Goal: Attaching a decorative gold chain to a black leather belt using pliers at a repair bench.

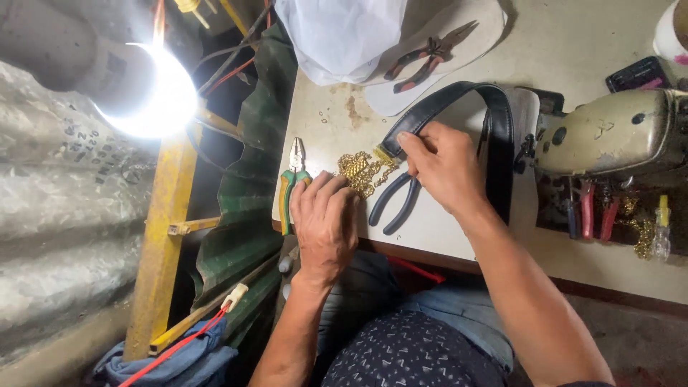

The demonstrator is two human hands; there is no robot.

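Both hands closed on work: left hand (326,215) pinching gold chain (362,172), right hand (444,168) gripping black strap (459,97); chain apparently not yet fixed.

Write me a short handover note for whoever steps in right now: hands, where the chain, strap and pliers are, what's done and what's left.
Left hand: resting on the gold chain at the table's front edge, green-handled pliers beside it.
Right hand: fingertips pressing the end of the black strap where it meets the chain.
Dark-handled pliers lie between the hands; red-handled pliers sit further back.
Done: chain and strap ends are brought together.
Left: whether they are actually joined is hidden under the fingers; check that first.
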